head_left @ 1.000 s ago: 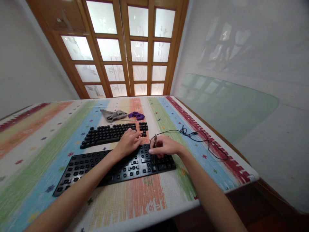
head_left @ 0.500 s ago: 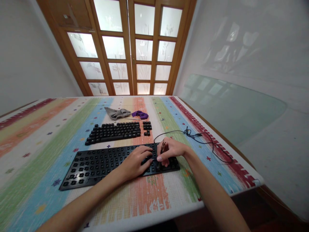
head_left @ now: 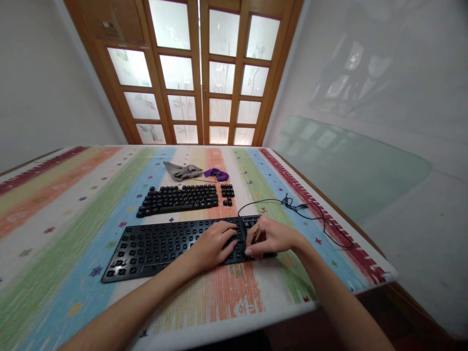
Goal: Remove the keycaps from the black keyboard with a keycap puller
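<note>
A black keyboard [head_left: 161,243] lies across the near part of the table, most of its switches bare of keycaps. Some keys show at its right end, partly hidden by my right hand [head_left: 266,236]. That hand is closed in a pinch over the number-pad end; a small brownish, shiny thing shows at its fingers, too small to name. My left hand [head_left: 214,246] rests on the keyboard just left of it, fingers bent loosely and thumb apart, with nothing seen in it. Behind the keyboard, loose black keycaps [head_left: 179,200] lie in keyboard order.
A grey cloth [head_left: 183,171] and a purple cloth [head_left: 218,174] lie beyond the keycaps. The keyboard's black cable [head_left: 292,204] runs tangled to the right. A striped tablecloth [head_left: 80,234] covers the table; a wall stands at the right, wood-framed glass doors [head_left: 204,87] at the back.
The view has shifted a little, so the keyboard, keycaps and cloths appear farther right. Both hands stay over the keyboard's right part, the right one still pinched.
</note>
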The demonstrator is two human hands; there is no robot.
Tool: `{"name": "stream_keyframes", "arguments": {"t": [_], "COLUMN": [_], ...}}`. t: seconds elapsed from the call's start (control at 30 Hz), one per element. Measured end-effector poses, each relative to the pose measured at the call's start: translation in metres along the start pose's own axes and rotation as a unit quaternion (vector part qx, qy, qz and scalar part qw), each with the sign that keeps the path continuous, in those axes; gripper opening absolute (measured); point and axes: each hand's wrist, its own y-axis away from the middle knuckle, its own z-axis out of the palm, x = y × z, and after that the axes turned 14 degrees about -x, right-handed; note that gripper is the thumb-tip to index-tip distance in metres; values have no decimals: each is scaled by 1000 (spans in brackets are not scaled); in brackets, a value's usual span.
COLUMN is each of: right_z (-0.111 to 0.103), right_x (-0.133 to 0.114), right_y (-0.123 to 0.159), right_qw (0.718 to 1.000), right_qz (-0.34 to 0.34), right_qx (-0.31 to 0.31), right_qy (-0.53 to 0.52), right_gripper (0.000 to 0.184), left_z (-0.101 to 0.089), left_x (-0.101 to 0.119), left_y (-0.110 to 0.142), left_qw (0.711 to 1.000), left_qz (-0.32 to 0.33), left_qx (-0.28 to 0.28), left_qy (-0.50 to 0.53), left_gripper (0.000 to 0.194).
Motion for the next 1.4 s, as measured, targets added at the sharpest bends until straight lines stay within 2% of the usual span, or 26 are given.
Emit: {"name": "stream_keyframes", "arguments": {"t": [0.1,0.17,0.37,0.53,0.67,0.73,0.8,1.0,1.2,1.4], "right_z": [14,24,47,45,32,24,16,1,-5,-14], "right_x": [4,7,3,2,16,23,26,21,14,23], "right_y": [9,11,13,15,10,5,1,-7,-19,-27], "right_qw": [993,989,969,970,987,977,972,972,974,974], "right_qz": [-10,-5,-3,28,25,23,10,-57,-104,-129], "right_qx": [80,116,194,189,160,196,216,192,160,140], "right_qy": [81,94,154,148,-22,-76,-92,-121,-120,-125], "right_gripper": [27,28,21,23,30,34,35,34,33,33], "left_z": [0,0,-1,-3,-3,-3,-5,-12,-16,-17], "left_x": [0,0,1,1,1,1,2,1,-5,-10], "left_y": [0,0,0,0,-1,-1,-1,1,-2,-6], "left_qw": [1000,1000,1000,1000,1000,1000,1000,992,958,902], "left_qz": [0,2,9,11,11,12,9,-19,-53,-82], "left_qx": [3,-1,-8,-16,-20,-22,-24,-4,47,69], "left_qy": [-1,-1,5,4,0,3,14,127,278,419], "left_gripper": [20,20,25,23,22,22,24,44,51,56]}}
